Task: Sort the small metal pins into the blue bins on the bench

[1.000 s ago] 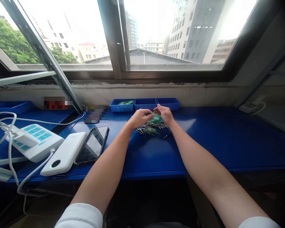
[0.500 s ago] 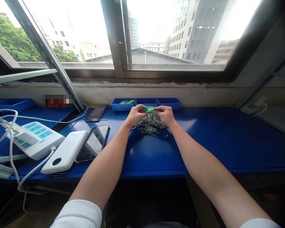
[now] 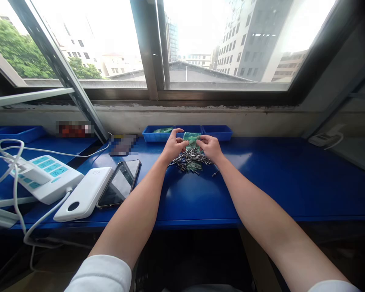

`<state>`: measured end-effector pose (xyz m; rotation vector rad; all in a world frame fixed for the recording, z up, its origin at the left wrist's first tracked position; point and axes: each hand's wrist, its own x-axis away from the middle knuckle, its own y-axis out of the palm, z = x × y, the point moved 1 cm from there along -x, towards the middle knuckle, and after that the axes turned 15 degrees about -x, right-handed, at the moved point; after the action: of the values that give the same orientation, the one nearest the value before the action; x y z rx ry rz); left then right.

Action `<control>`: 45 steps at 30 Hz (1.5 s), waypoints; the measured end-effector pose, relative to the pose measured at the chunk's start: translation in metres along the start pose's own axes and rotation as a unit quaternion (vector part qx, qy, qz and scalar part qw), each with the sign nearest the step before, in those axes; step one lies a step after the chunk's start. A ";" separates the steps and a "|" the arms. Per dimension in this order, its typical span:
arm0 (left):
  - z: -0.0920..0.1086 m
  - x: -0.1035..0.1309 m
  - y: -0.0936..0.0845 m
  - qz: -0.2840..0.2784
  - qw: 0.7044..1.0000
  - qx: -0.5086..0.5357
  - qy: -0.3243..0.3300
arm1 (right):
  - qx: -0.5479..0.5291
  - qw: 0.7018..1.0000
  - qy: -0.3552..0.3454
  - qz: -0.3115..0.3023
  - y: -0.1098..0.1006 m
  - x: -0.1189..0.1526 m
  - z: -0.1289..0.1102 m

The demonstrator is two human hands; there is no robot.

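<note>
A small green translucent bag point(image 3: 192, 138) is held up between my two hands, over a pile of dark metal screw-like pieces point(image 3: 194, 157). My left hand point(image 3: 173, 147) pinches the bag's left side between thumb and a finger, with its index finger stretched above. My right hand point(image 3: 211, 147) grips the bag's right side with closed fingertips. Another piece of green plastic point(image 3: 194, 166) lies on the front of the pile. One loose metal piece point(image 3: 215, 173) rests to the right of the pile, near my right wrist.
Behind my hands stand three joined blue trays point(image 3: 217, 133); the left one holds green bags point(image 3: 163, 130). To the left on the blue table point(image 3: 197, 202) lie a phone point(image 3: 119, 184), a white power bank point(image 3: 83, 194) and a power strip point(image 3: 53, 178) with cables.
The green bag has spread upright and now shows a larger face. My left index finger has lifted away from it, and my right fingers have shifted slightly on its edge.
</note>
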<state>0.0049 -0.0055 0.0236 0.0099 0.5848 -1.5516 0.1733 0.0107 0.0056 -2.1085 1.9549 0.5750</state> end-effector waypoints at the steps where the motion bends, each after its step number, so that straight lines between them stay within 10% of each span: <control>1: 0.000 0.000 0.000 0.025 0.999 -0.025 0.009 | 0.012 1.000 0.007 0.003 0.000 0.000 0.001; 7: -0.009 -0.007 -0.018 0.264 0.945 -0.191 -0.007 | 0.065 0.997 0.040 0.005 -0.002 0.001 0.002; 11: -0.022 -0.011 -0.029 0.307 0.931 -0.182 -0.083 | 0.108 0.993 0.036 -0.010 0.000 0.005 -0.007; 16: -0.031 -0.019 -0.033 0.288 0.946 -0.011 -0.149 | 0.149 0.988 0.035 -0.029 0.004 0.010 -0.014; 22: -0.031 -0.036 -0.045 0.324 0.938 0.102 -0.068 | 0.185 0.981 0.013 -0.052 0.006 0.012 -0.016; 27: -0.037 -0.037 -0.043 0.195 0.969 0.129 -0.083 | 0.212 0.975 -0.002 -0.069 0.005 0.012 -0.017; 32: -0.047 -0.031 -0.042 0.191 0.975 0.092 -0.071 | 0.219 0.973 -0.011 -0.067 0.002 0.011 -0.015; 38: -0.052 -0.036 -0.045 0.161 0.973 -0.147 -0.082 | 0.227 0.971 -0.015 -0.073 0.003 0.011 -0.017; 45: -0.038 -0.044 -0.038 0.125 0.847 -0.505 -0.111 | 0.232 0.971 -0.023 -0.051 0.000 0.009 -0.017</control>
<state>-0.0394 0.0474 0.0201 -0.8536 1.1020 -0.8243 0.1764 -0.0047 0.0169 -1.8634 1.7336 0.1239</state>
